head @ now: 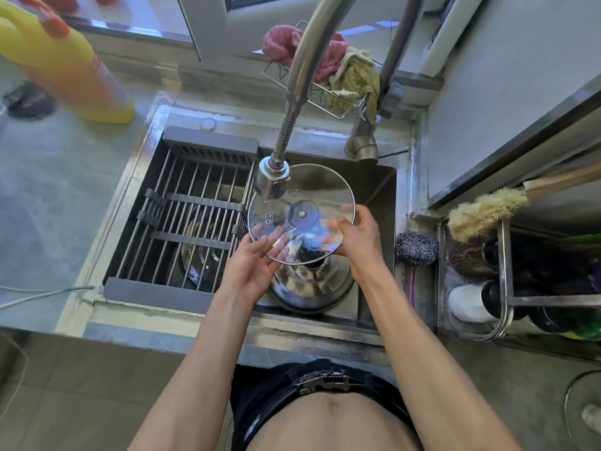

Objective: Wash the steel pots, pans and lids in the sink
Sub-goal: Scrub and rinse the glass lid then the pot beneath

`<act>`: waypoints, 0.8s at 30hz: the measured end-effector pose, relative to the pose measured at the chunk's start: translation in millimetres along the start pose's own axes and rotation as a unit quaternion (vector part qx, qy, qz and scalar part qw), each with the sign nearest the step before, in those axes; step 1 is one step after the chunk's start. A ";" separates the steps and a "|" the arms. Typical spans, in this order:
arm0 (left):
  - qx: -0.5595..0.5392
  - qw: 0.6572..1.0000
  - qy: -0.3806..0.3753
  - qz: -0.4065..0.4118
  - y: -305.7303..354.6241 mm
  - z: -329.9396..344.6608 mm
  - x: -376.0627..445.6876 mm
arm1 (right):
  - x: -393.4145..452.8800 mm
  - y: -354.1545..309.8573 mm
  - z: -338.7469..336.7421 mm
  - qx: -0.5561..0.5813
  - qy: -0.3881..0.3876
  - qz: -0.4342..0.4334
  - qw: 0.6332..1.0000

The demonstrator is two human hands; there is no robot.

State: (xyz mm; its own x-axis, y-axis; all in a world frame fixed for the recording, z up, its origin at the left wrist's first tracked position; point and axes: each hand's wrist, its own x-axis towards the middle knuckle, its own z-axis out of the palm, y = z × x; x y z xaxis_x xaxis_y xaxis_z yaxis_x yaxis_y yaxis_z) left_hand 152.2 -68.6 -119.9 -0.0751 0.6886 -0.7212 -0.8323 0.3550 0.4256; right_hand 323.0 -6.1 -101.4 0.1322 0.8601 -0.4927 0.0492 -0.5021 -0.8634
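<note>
- The right hand (359,234) grips the right rim of a glass lid (300,213), thumb over the top edge, fingers curled beneath and seen through the glass.
- The left hand (257,265) lies palm up under the lid's near-left edge, fingers spread and nearly straight, supporting it rather than clamping it.
- The lid is held tilted above the sink (379,187), underside and centre screw facing the camera, directly under the spray head of the faucet (276,177).
- Below it, in the sink basin, sits an upturned steel pot (309,288).
- A drying rack (182,216) spans the left half of the sink; more steel ware shows dimly through its bars.
- A steel scourer (416,249) rests on the surface just right of the sink.
- A yellow-orange bottle (74,66) stands on the surface at far left.
- Pink and beige cloths (344,66) hang on a wire holder behind the faucet.
</note>
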 end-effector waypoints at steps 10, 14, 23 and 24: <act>0.006 0.999 -0.014 0.049 5.6 -1.8 2.9 | -3.7 4.9 4.9 0.113 -0.079 0.084 0.987; 0.021 0.997 -0.012 0.075 16.4 -6.2 3.7 | -4.2 2.6 9.4 0.093 -0.093 0.099 0.986; 0.004 0.998 -0.023 0.066 17.9 -9.7 -0.3 | -4.9 5.8 10.8 0.132 -0.105 0.119 0.978; 0.008 0.998 -0.025 0.061 16.8 -9.9 -1.1 | -5.1 6.1 9.8 0.137 -0.105 0.120 0.978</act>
State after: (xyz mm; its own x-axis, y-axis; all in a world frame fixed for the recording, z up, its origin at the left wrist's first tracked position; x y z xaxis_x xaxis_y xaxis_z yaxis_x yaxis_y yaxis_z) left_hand 132.8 -69.6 -117.4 -0.1478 0.7573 -0.6361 -0.8095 0.2768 0.5177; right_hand 312.9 -12.7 -105.3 -0.1003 0.7349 -0.6707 -0.2292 -0.6731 -0.7032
